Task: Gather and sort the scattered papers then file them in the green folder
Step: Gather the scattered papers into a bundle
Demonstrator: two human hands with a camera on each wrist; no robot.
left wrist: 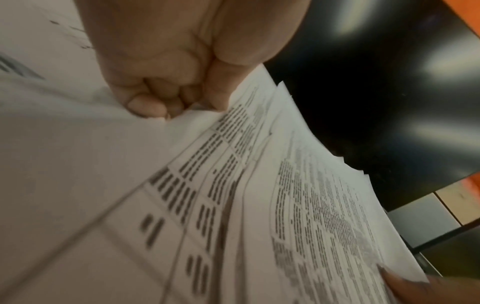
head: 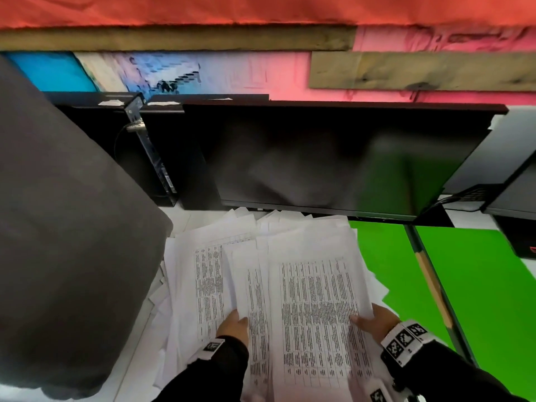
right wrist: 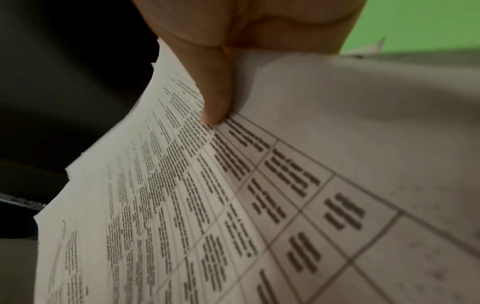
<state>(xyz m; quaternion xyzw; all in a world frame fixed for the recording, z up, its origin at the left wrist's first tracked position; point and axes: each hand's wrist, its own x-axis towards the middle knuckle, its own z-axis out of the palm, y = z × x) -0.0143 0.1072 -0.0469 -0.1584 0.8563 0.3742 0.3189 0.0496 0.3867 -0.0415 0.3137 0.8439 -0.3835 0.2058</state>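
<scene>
A loose stack of white papers (head: 313, 285) printed with tables is lifted in front of me, over more sheets spread on the desk. My left hand (head: 236, 324) grips the stack's left side, fingers curled into the sheets (left wrist: 166, 102). My right hand (head: 374, 320) pinches the right edge, thumb on top of the printed page (right wrist: 215, 107). The green folder (head: 478, 285) lies open on the desk to the right, partly under the papers.
A dark monitor (head: 333, 158) stands just behind the papers. A grey padded shape (head: 58, 227) fills the left side. More sheets (head: 165, 300) lie scattered at the left on the white desk. A pencil (head: 435, 291) lies along the folder's spine.
</scene>
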